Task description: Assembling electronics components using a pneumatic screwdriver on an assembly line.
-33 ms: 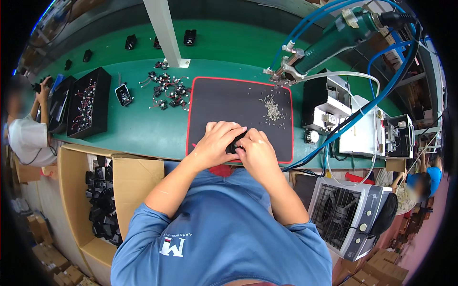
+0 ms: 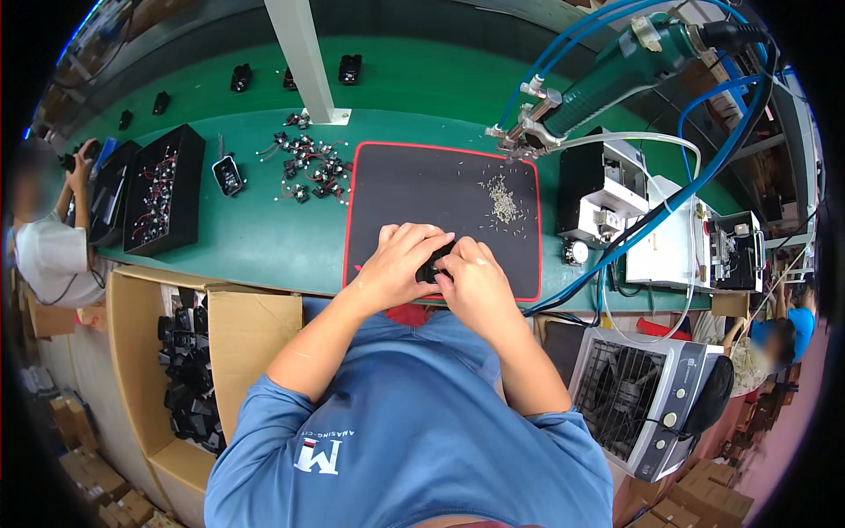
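Observation:
A small black plastic housing (image 2: 431,267) is at the front edge of the black mat with a red border (image 2: 414,194), mostly covered by my fingers. My left hand (image 2: 403,262) wraps round its left side with the fingers closed. From the right, my right hand (image 2: 471,277) has its thumb and fingertips pinched at the same housing; whether they also hold a small part cannot be seen. Toward the mat's far right lies a loose pile of small silver screws (image 2: 503,204). Left of the mat, several small black parts with red and white wires (image 2: 308,163) lie heaped on the green bench.
An electric screwdriver (image 2: 616,79) with blue hoses hangs at upper right, above a white feeder machine (image 2: 607,185). Black bins (image 2: 189,194) and a small tray (image 2: 228,175) stand left. A carton (image 2: 251,343) holds black housings. A fan unit (image 2: 625,400) stands right. Other people work at both sides.

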Tool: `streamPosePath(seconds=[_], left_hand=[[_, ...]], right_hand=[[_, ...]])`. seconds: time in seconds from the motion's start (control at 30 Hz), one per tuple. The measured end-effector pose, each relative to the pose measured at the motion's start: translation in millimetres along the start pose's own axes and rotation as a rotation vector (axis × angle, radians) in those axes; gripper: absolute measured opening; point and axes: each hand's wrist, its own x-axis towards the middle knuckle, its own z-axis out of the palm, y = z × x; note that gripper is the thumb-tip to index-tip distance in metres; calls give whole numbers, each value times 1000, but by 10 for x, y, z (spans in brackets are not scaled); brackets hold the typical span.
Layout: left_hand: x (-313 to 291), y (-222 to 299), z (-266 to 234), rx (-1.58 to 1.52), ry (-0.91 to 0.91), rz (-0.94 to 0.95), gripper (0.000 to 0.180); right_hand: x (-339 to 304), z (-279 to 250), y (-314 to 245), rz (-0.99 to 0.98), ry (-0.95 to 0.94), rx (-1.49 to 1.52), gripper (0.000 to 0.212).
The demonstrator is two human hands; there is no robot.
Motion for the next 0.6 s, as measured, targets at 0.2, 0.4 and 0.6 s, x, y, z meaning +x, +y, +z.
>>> streamPosePath(seconds=[0.2, 0.4, 0.6], left_hand=[[6, -24, 0, -56, 14, -3, 89], [2, -40, -14, -77, 36, -21, 80], [-7, -85, 25, -53, 45, 16, 64]], right_hand=[[-39, -81, 24, -1, -97, 48, 30], [-134, -428, -186, 20, 106, 26, 33], [168, -1273, -481, -148, 964, 324, 69]])
